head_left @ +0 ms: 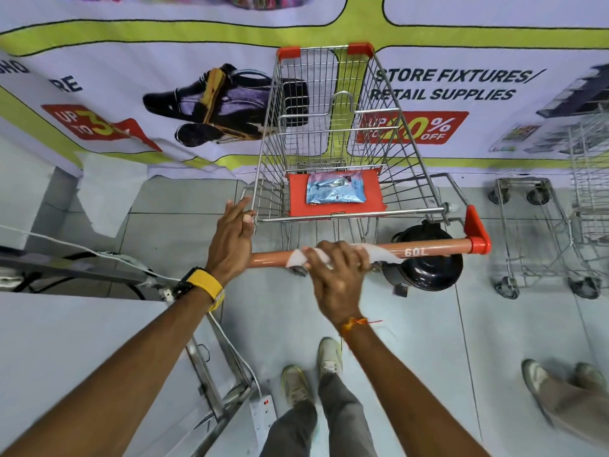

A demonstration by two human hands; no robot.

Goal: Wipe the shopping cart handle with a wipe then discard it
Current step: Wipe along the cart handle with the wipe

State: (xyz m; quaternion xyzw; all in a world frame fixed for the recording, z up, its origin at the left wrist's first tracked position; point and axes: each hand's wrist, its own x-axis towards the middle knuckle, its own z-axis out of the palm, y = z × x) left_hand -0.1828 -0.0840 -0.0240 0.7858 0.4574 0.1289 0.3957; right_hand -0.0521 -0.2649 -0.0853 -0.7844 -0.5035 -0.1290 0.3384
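Note:
A wire shopping cart [329, 133] stands in front of me with an orange handle bar [428, 247] marked "60L". My right hand [339, 275] is wrapped around the middle of the bar with a white wipe [379, 253] pressed under its fingers; the wipe sticks out on both sides of the hand. My left hand [230, 239] grips the left end of the handle where it meets the cart frame. A blue pack of wipes [336, 188] lies on the orange child-seat flap [296, 196] inside the cart.
A black round bin [428, 272] stands on the tiled floor under the handle's right part. A second wire trolley [540, 232] is at the right. A metal frame and a white power strip [263, 413] are at my lower left. Another person's feet [560, 384] are at the right. A printed banner [164, 61] hangs behind the cart.

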